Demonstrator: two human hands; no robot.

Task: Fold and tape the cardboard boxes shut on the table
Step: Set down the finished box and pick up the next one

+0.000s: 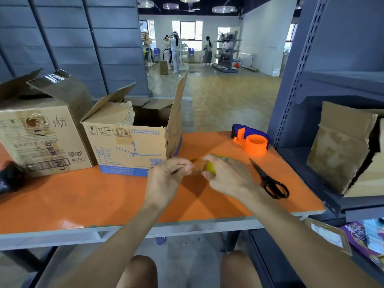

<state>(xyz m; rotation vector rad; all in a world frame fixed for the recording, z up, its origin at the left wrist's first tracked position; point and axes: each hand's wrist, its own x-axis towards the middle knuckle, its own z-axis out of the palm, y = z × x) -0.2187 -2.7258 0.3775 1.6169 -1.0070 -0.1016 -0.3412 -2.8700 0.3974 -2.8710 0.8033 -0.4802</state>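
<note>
Tape roll (211, 168) in right hand (228, 177), left hand (166, 177) pinching strip (197, 169), box (128, 146) behind

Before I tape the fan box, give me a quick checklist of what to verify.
1. Tape in hand: ok; left hand pinches its end, right hand grips it.
2. Fan box flaps folded: not ok; they stand open.
3. Other box flaps folded: not ok; open too.
4. Scissors within reach: ok; on the table beside the right hand.
5. Strip long enough: cannot tell.
</note>
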